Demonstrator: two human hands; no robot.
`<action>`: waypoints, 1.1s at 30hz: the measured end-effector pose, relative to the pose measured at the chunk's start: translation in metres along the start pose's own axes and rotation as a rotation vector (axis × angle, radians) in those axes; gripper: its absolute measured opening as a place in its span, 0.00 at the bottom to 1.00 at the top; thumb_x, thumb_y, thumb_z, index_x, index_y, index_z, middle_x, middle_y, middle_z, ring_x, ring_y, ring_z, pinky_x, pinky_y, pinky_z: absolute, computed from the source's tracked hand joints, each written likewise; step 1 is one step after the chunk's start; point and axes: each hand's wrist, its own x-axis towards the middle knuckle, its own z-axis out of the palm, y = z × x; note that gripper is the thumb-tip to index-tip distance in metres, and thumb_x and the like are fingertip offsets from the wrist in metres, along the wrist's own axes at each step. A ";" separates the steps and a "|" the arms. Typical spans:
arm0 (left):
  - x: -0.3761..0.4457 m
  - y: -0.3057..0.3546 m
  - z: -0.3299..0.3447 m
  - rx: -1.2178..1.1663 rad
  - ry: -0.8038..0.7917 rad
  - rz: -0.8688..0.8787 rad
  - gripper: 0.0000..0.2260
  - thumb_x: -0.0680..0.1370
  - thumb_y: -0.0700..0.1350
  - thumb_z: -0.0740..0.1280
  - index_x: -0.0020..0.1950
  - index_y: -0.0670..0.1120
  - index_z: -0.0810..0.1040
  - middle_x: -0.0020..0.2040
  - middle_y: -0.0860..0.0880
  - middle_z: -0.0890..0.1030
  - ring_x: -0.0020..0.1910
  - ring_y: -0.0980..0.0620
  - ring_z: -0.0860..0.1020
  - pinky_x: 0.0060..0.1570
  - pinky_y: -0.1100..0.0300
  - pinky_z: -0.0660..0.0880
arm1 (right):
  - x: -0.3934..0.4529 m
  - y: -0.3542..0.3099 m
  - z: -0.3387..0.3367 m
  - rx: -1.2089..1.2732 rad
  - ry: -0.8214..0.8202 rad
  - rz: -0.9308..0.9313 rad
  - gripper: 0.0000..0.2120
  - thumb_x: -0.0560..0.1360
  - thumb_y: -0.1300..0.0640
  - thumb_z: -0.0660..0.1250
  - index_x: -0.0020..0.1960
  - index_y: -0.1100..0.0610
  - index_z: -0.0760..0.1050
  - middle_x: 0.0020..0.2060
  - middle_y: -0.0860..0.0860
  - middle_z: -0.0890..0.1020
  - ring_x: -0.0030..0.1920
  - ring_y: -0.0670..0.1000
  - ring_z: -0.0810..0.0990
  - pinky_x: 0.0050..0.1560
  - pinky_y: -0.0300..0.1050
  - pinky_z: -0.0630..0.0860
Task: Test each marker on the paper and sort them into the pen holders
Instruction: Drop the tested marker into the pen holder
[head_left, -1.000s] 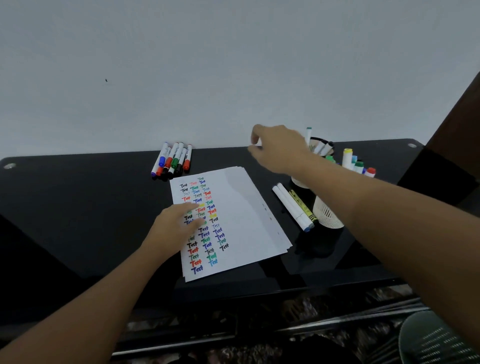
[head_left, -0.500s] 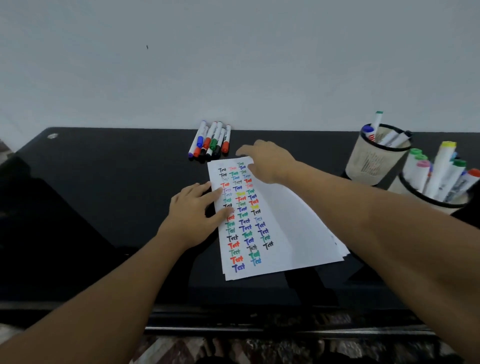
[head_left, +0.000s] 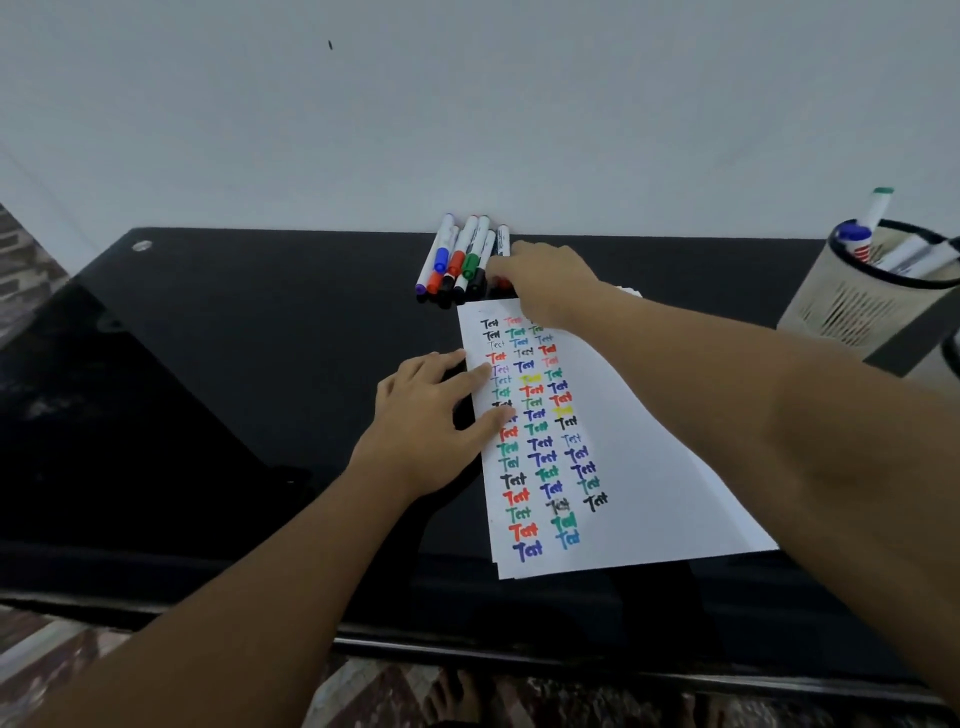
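A black glossy table (head_left: 234, 415) fills the scene, and a stack of white paper (head_left: 639, 467) lies on it near the front edge, right of the middle, with its long side running from near to far. The top sheet carries three columns of the handwritten word "Test" down its left part, in black, red, green, blue, teal, purple and yellow ink; the right part of the sheet is blank. The left hand (head_left: 431, 421) lies flat with its fingers spread and loose, the fingertips pressing on the left edge of the paper and the palm on the table. Farther back, the right hand (head_left: 545, 280) reaches over the far end of the paper to a cluster of markers (head_left: 462, 260) lying side by side on the table by the wall; its fingertips touch the rightmost ones, but whether they have closed on one cannot be told. The markers have white barrels with blue, red, green, black and purple caps pointing toward the near side. At the far right stands a beige mesh pen holder (head_left: 852, 306) with a black rim, with several markers in it.
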 end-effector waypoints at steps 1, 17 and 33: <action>0.000 0.000 0.000 -0.003 0.001 0.000 0.29 0.78 0.70 0.59 0.76 0.60 0.68 0.78 0.58 0.63 0.78 0.54 0.55 0.75 0.47 0.51 | 0.001 0.001 0.000 -0.005 0.009 -0.004 0.16 0.79 0.63 0.66 0.64 0.47 0.73 0.50 0.50 0.75 0.48 0.52 0.73 0.48 0.50 0.68; 0.000 -0.002 0.002 -0.016 0.038 0.007 0.29 0.78 0.70 0.60 0.76 0.60 0.69 0.77 0.58 0.64 0.76 0.55 0.57 0.75 0.47 0.52 | 0.005 0.019 0.008 -0.249 0.255 -0.082 0.14 0.80 0.57 0.69 0.65 0.55 0.74 0.57 0.57 0.75 0.56 0.59 0.74 0.58 0.56 0.72; -0.003 0.002 -0.002 -0.012 0.104 0.053 0.29 0.78 0.66 0.63 0.75 0.55 0.72 0.74 0.52 0.71 0.74 0.50 0.65 0.74 0.44 0.62 | -0.142 -0.008 -0.014 0.313 -0.020 0.033 0.16 0.87 0.44 0.50 0.65 0.51 0.70 0.49 0.50 0.81 0.47 0.53 0.79 0.49 0.54 0.78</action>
